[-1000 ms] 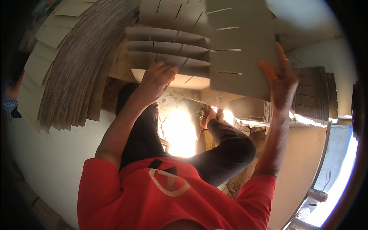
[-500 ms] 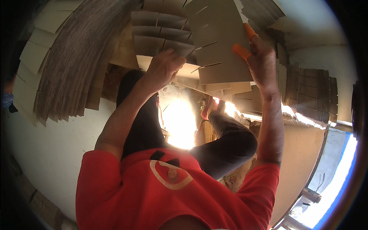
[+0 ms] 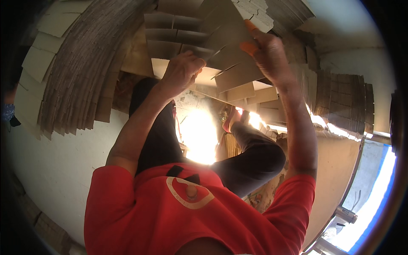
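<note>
Orange covers sit on the thumb and a finger of my right hand (image 3: 272,57), which grips the right edge of a slotted cardboard sheet (image 3: 231,42). That sheet is tilted, its row of slots turned toward several upright cardboard strips (image 3: 163,49) on its left. My left hand (image 3: 182,70) is closed at the nearest strip, pinching its lower right part; the fingertips are partly hidden. Slots of sheet and strips meet around the middle, but how deeply they interlock I cannot tell.
A long stack of cardboard sheets (image 3: 76,72) leans at the left. More stacked cardboard (image 3: 346,100) stands at the right, and loose pieces (image 3: 242,91) lie under the held sheet. My legs (image 3: 255,157) are below, beside a very bright patch of light (image 3: 199,136).
My right hand has moved left and slightly away from me, bringing the slotted sheet closer over the strips. My left hand has stayed almost in place.
</note>
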`<state>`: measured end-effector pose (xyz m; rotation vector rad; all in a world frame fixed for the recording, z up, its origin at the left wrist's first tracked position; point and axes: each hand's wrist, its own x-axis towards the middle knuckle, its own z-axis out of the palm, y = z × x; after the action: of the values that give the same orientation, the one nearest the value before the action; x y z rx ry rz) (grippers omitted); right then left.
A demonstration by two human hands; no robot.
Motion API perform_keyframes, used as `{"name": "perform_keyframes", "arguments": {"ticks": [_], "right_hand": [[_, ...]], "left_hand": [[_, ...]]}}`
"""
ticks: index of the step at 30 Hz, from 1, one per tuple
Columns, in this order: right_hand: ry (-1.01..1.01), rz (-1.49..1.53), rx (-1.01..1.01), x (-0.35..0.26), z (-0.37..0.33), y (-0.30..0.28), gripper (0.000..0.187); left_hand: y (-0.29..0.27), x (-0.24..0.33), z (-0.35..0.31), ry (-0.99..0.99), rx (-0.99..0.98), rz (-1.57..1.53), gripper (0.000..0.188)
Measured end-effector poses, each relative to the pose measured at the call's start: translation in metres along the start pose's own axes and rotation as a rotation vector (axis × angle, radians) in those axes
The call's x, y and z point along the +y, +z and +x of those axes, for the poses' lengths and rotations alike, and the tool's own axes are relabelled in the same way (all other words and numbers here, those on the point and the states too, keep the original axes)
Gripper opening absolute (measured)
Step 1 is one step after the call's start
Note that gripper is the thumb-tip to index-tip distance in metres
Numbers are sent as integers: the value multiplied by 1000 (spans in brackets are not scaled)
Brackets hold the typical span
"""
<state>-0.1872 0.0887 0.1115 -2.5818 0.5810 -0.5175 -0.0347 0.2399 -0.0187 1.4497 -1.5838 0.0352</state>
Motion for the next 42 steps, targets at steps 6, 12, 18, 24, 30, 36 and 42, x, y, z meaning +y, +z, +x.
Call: {"name": "perform_keyframes", "arguments": {"ticks": [6, 12, 18, 24, 30, 36, 42], "right_hand": [[151, -112, -123, -5, -9, 34, 49], [167, -143, -145, -39, -15, 7, 42], [33, -272, -186, -34, -30, 20, 20], [95, -296, -89, -33, -41, 29, 35], [96, -293, -133, -22, -54, 60, 47], [23, -228, -270, -15, -40, 52, 28], [76, -321, -365, -7, -35, 68, 26]], "left_hand": [[-2, 2, 3, -19, -35, 12, 16], [-1, 1, -1, -6, 9, 54, 15], [-1, 4, 1, -8, -31, 36, 15], [-5, 6, 3, -29, -24, 18, 14], [-9, 9, 3, -49, -100, -17, 17], [-7, 11, 7, -40, -96, 18, 17], [-4, 7, 12, -105, -144, 11, 18]]}}
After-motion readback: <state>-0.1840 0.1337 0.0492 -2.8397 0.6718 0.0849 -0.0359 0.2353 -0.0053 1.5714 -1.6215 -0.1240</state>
